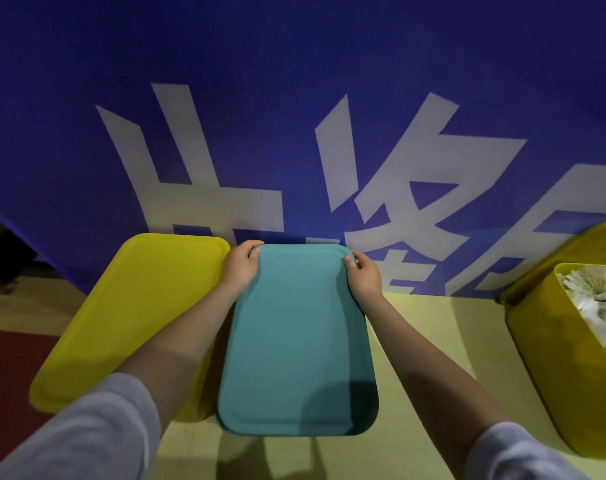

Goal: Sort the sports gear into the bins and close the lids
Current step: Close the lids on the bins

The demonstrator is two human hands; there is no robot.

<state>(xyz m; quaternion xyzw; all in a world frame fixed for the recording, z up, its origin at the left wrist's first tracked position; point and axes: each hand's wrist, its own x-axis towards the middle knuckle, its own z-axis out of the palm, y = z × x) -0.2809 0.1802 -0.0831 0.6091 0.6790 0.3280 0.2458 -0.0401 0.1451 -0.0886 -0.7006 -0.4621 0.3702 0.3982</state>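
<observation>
Two hands hold the teal lid [296, 341] in the centre of the frame. Our left hand [241, 266] grips its far left corner and our right hand [364, 275] grips its far right corner, the fingers curled over the rim. The long axis of the lid runs away from us, so both grips are at the far end and the near end is free. We cannot see the bin below it. We judge the lid is being pressed shut. To the left lies the yellow lid [139, 306], just beside. At the right edge, the open yellow bin [544, 358] contains white shuttlecocks [596, 296].
</observation>
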